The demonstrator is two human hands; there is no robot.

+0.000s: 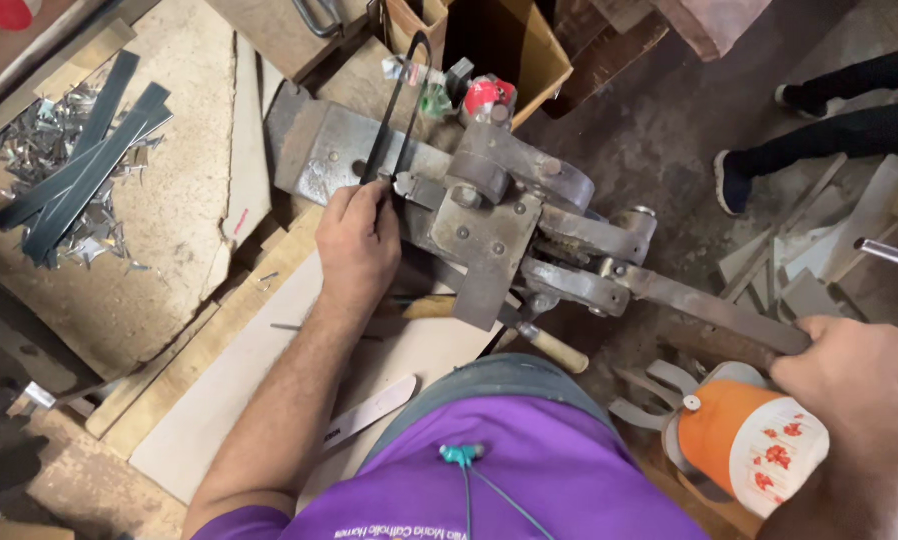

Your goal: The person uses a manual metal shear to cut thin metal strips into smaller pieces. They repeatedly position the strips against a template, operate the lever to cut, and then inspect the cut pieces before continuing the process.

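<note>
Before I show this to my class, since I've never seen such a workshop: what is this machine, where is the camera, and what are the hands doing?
The camera sits on the person's head, looking down past a purple shirt. The grey metal machine is a hand-worked lever press on a cluttered bench. The left hand holds a thin dark strip at the machine's jaws. The right hand grips the long lever. More dark strips lie on shiny offcuts at upper left. An orange cup stands near the right hand. Someone else's legs show at upper right.

Purple short-sleeve shirt (529, 470) with small white lettering on the chest. Teal earbud cord (469, 470) hanging at my collar. Forearms bare, no gloves, no watch, no rings on my fingers (369, 200).
</note>
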